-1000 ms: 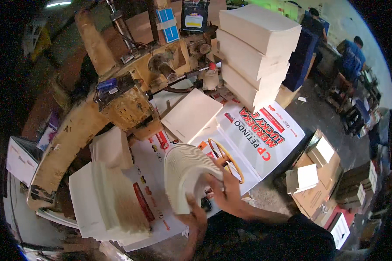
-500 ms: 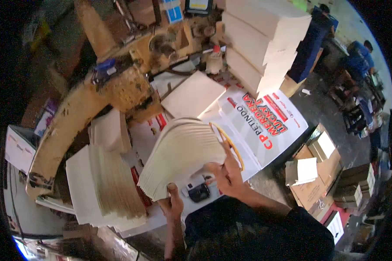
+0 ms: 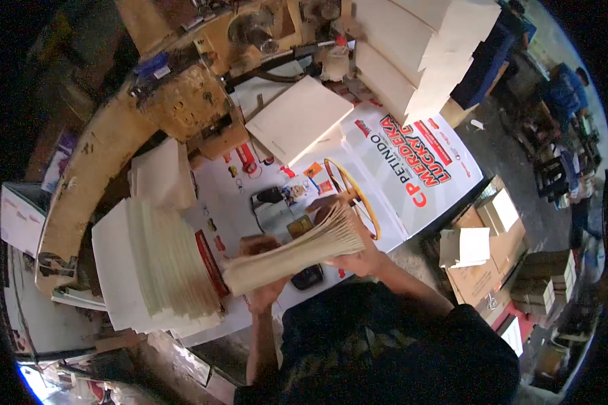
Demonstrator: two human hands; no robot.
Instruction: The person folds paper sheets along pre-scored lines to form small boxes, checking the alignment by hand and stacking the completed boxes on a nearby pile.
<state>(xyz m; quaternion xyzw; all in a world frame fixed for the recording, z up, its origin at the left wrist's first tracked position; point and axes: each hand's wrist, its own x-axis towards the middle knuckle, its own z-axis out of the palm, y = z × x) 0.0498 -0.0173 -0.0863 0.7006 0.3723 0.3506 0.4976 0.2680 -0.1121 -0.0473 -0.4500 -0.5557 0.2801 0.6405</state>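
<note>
A thick sheaf of cream paper sheets is held edge-up and slightly bowed above the table, its layered edges fanned at the right end. My left hand grips the sheaf's left end, fingers behind it and the palm below. On the right end, my right hand is closed around the sheets, with part of its fingers hidden behind them. To the left stands a large fanned pile of paper. Under the sheaf, a dark phone-like object lies partly covered on the table.
A printed banner covers the table. Behind lie a flat cream stack and a smaller paper pile. Tall paper stacks rise at the back right. A worn yellow-brown machine curves along the left. Cardboard lies right; people sit farther off.
The sheaf has tipped from a broad, arched fan to a narrow upright band and come lower, uncovering more of the banner. Both hands still hold it; my right hand has shifted slightly down.
</note>
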